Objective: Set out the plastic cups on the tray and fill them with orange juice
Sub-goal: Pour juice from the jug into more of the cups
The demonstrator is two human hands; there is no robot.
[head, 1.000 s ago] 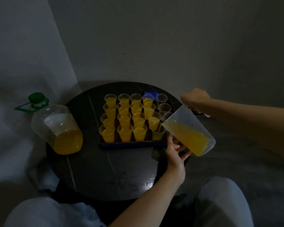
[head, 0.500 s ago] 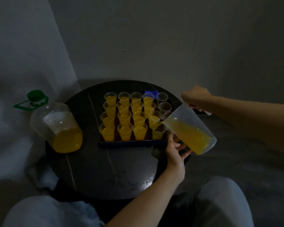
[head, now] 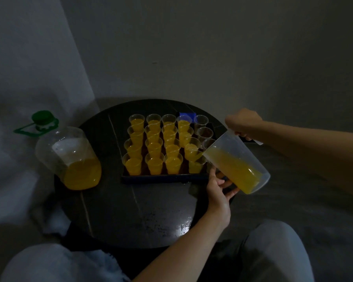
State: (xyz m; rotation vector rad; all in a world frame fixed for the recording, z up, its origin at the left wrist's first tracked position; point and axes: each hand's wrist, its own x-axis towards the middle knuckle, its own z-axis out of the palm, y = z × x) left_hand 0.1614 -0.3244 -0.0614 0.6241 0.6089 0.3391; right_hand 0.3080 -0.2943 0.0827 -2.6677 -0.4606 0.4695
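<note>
Your right hand (head: 243,124) grips the handle of the clear jug (head: 238,159), fingers curled round it. The jug is tilted down to the left, with its spout over the partly filled cup (head: 195,166) in the tray's near row. Your left hand (head: 217,192) sits at the near right corner of the tray (head: 163,178), its fingers (head: 224,181) loosely spread under the jug; you cannot tell whether they touch it. The plastic cups (head: 154,147) stand in rows on the tray, most holding orange juice, while the empty cups (head: 205,132) fill the far right column. Left of the tray, a large bottle (head: 69,157) with a green cap (head: 42,117) stands on the dark round surface (head: 130,210), about a third full of juice.
</note>
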